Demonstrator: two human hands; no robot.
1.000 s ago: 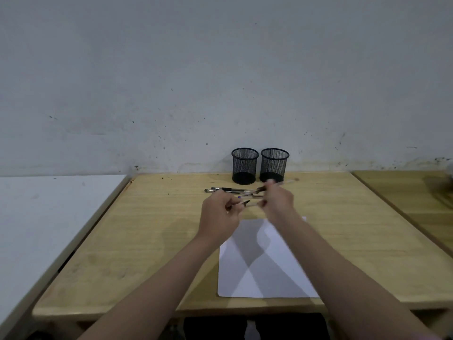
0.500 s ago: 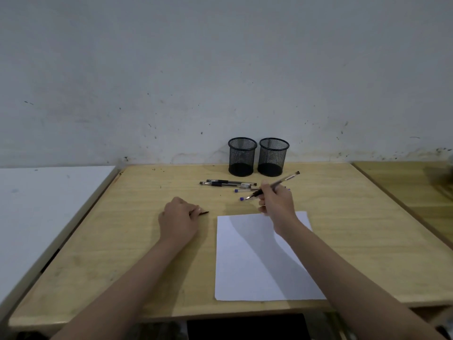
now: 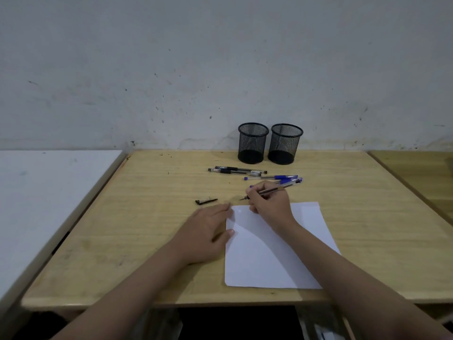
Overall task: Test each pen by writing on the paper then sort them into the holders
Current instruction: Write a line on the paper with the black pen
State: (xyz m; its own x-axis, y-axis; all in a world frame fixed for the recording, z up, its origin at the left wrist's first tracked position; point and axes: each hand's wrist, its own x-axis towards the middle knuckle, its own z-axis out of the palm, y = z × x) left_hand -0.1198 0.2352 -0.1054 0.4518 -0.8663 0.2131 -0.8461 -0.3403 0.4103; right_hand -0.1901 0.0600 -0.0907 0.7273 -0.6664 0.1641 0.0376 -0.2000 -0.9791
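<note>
Pen poised at the paper's far edge

Our right hand (image 3: 269, 204) grips an uncapped clear-barrelled pen (image 3: 268, 191), tip just beyond the white paper sheet (image 3: 274, 261). Our left hand (image 3: 208, 231) lies flat, fingers spread, on the sheet's left edge, mid-counter.

A wooden desk (image 3: 147, 217) stands against a stained, pale wall (image 3: 220, 69).
</note>
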